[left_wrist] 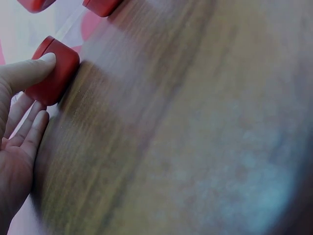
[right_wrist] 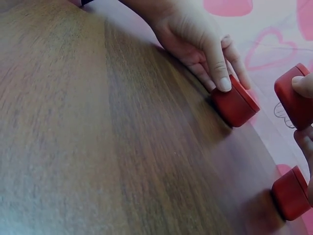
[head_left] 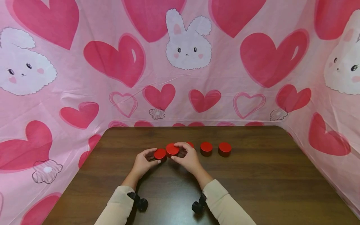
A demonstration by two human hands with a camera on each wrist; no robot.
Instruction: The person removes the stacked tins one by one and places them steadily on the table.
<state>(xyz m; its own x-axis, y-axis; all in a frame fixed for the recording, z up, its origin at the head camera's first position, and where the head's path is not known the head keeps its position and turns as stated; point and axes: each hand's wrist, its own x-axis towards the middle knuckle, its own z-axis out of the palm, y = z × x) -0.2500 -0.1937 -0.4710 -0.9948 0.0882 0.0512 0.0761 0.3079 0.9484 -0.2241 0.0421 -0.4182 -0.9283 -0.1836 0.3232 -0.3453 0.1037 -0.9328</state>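
Note:
My left hand (head_left: 142, 162) holds a small round red lidded container (head_left: 159, 153) standing on the table, thumb on its near side and fingers around the far side. In the left wrist view, the thumb presses that container (left_wrist: 56, 73). Just to its right, my right hand (head_left: 189, 158) grips a second red container (head_left: 172, 149) between thumb and fingers. The right wrist view shows this second container (right_wrist: 296, 100) lifted off the tabletop. A third red container (head_left: 190, 144) is partly hidden behind my right hand.
Two more red containers, one nearer (head_left: 206, 148) and one farther right (head_left: 224, 149), stand spaced apart on the brown wooden table (head_left: 253, 187). A pink cloth (head_left: 225, 84) with hearts and rabbits hangs behind the table and at both sides. Each wrist wears a black camera (head_left: 142, 204).

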